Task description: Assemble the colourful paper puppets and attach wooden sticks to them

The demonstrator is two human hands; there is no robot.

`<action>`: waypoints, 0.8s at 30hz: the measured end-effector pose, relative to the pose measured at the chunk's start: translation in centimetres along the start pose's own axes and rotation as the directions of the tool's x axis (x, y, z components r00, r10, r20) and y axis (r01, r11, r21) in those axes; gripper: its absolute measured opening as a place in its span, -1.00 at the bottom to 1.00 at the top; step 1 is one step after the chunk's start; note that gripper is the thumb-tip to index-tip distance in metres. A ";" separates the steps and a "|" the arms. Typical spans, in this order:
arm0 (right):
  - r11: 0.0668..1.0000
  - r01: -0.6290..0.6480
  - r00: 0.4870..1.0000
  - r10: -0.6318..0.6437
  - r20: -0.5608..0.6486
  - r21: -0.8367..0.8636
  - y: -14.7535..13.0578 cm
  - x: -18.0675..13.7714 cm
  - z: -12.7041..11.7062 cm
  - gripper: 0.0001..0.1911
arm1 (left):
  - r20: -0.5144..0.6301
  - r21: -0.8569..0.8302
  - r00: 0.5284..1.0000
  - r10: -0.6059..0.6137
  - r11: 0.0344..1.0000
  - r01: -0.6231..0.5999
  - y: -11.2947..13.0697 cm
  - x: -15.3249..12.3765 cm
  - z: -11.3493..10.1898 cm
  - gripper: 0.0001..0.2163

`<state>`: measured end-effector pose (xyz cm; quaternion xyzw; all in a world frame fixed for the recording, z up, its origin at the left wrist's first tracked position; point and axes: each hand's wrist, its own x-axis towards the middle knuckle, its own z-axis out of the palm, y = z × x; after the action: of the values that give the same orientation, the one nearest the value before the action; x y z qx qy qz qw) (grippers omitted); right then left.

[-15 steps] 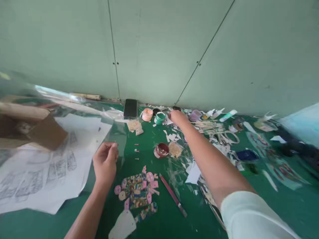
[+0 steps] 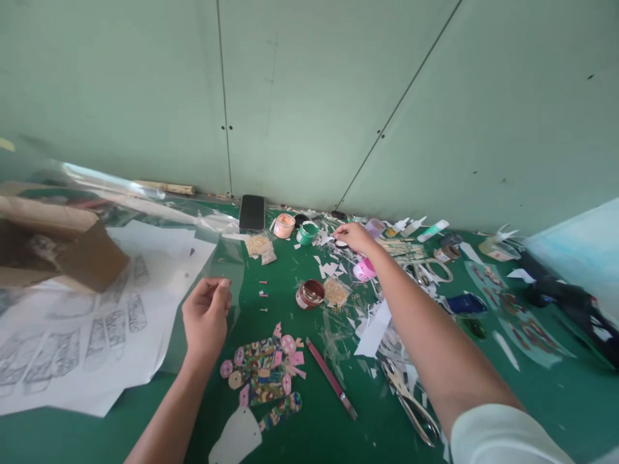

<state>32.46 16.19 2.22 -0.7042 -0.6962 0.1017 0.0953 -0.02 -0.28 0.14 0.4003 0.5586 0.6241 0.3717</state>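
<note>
My left hand (image 2: 207,317) hovers over the table with its fingers curled and thumb against the forefinger; whatever the pinch may hold is too small to make out. At the back, my right hand (image 2: 356,237) reaches in among white paper scraps (image 2: 331,269), right of an open jar of green paint (image 2: 307,232). Its fingertips are drawn together, and I cannot see what is between them. Patterned paper pieces with pink discs (image 2: 265,370) lie in front of me beside a pink craft knife (image 2: 333,380). Small pink pins (image 2: 264,295) lie near my left hand.
An open brown jar (image 2: 309,294) and a bag of small rings (image 2: 336,292) stand mid-table. At right are hole-punch pliers (image 2: 409,399), a pink jar (image 2: 364,269) and scissors (image 2: 430,270). Printed sheets (image 2: 97,322) and a cardboard box (image 2: 91,251) occupy the left. A phone (image 2: 252,213) lies behind.
My right hand has drawn slightly back and right from the dark object by the wall, and the pink jar now shows more. My left hand has hardly moved. The view has shifted slightly.
</note>
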 end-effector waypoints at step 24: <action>0.981 -0.103 0.992 0.090 -0.087 -0.163 -2.8 0.5 0.7 -0.76 | -0.012 0.008 1.000 -0.005 1.000 0.005 0.3 0.0 -0.1 -0.84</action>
<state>29.58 16.75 2.30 -0.7462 -0.6629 0.0197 0.0584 -0.09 -0.38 0.40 0.3968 0.5645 0.6231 0.3684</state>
